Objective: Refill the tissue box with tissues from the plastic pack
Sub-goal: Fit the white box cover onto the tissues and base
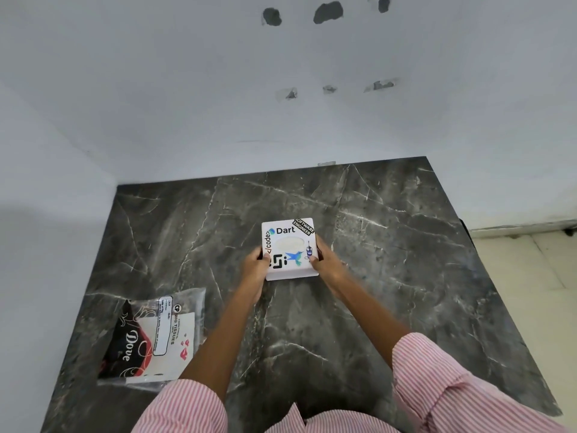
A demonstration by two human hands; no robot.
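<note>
Both hands, left hand point(254, 270) and right hand point(327, 262), clamp the tissue box point(290, 248) sides; opening it comes next, plastic pack point(153, 335) waiting.

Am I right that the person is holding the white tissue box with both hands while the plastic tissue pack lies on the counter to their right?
Not quite: the head view shows the plastic tissue pack lying to their left. The left hand and right hand do hold the white tissue box.

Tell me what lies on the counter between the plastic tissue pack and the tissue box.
Head view: only the left forearm crosses that stretch; the marble counter between the tissue pack and tissue box is otherwise bare.
</note>
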